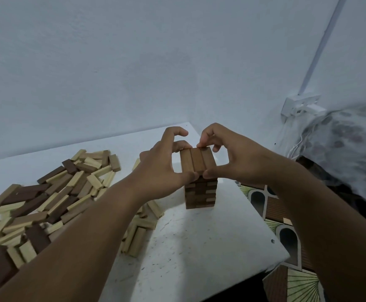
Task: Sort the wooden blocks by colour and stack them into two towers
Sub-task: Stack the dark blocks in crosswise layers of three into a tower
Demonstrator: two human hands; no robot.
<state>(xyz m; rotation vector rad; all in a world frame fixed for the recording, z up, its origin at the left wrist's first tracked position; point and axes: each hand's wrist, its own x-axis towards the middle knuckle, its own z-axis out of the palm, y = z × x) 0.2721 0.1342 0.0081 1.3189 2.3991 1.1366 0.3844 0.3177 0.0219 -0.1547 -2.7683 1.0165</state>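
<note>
Both hands, left [158, 168] and right [232, 158], are pinching the top blocks [196, 160] on the tower [200, 195], fingers curled.

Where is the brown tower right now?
The brown tower stands mid-picture on the white table, between the left hand and right hand, right of the loose block pile.

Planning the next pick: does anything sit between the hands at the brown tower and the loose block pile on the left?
Nothing visible does. The left hand and right hand hold the brown tower's top layer; only bare table and a few pale blocks separate it from the pile.
</note>
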